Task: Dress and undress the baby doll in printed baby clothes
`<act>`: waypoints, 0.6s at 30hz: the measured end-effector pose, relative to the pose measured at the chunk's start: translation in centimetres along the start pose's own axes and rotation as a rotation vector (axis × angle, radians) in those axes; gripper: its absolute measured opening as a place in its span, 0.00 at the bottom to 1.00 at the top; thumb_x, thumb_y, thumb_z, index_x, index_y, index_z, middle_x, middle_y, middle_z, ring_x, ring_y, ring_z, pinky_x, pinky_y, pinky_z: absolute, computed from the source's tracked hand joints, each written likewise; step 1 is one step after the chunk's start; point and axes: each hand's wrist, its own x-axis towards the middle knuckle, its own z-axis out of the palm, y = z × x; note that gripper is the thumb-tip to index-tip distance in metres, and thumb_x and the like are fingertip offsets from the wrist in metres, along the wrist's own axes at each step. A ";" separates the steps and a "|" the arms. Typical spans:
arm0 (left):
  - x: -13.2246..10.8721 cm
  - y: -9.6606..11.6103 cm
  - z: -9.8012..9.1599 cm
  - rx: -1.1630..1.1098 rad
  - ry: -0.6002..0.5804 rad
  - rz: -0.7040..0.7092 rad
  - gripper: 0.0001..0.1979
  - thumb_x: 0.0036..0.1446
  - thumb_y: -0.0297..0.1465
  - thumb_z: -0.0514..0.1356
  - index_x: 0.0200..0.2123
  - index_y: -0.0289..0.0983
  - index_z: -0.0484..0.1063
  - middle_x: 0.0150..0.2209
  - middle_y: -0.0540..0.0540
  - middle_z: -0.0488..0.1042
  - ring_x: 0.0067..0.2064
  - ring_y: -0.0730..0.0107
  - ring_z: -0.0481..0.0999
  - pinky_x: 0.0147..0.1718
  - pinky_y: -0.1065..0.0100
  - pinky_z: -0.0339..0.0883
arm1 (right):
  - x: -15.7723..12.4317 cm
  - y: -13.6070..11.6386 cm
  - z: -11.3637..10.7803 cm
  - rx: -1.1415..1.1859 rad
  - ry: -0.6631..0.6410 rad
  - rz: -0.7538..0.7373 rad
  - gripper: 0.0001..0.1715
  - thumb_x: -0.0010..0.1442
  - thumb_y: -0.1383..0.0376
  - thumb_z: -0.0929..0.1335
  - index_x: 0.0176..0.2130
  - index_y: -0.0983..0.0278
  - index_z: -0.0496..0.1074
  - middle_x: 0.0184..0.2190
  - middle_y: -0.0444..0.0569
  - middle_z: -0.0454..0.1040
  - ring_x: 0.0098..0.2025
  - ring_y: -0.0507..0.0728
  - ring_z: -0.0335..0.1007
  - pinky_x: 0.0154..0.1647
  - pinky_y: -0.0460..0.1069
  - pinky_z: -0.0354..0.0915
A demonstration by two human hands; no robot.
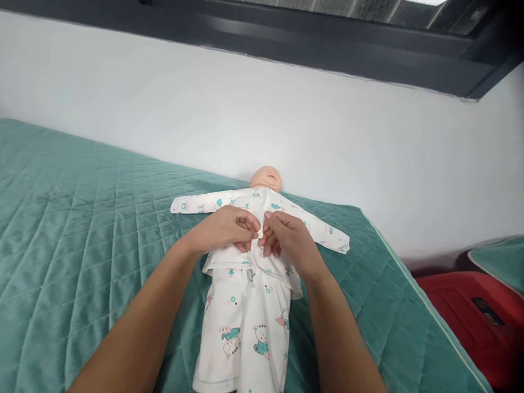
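A baby doll [267, 178] lies on its back, dressed in a white printed baby shirt [207, 202] and matching white pants [245, 338] with animal figures. Both sleeves stretch out sideways. At the middle of the chest, my left hand [231, 229] pinches one front edge of the shirt beside a small white button [260, 234]. My right hand [289, 237] pinches the other front edge, close to my left fingertips. Below my hands the shirt front hangs apart at the hem. Whether the button sits in a buttonhole is hidden by my fingers.
A green quilted cover [102, 229] spreads under the doll, its edge running down at the right. Behind it stands a white wall [196, 109] below a dark window frame [286, 38]. A red plastic object [470, 322] is beside the bed at lower right.
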 end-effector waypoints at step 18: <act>1.0 -3.0 -2.6 0.391 0.513 0.138 0.12 0.60 0.35 0.52 0.41 0.36 0.72 0.37 0.43 0.78 0.37 0.65 0.78 0.36 0.63 0.72 | 1.7 3.6 -2.4 -0.464 0.714 -0.404 0.17 0.65 0.54 0.61 0.42 0.62 0.72 0.44 0.52 0.75 0.48 0.58 0.69 0.51 0.53 0.64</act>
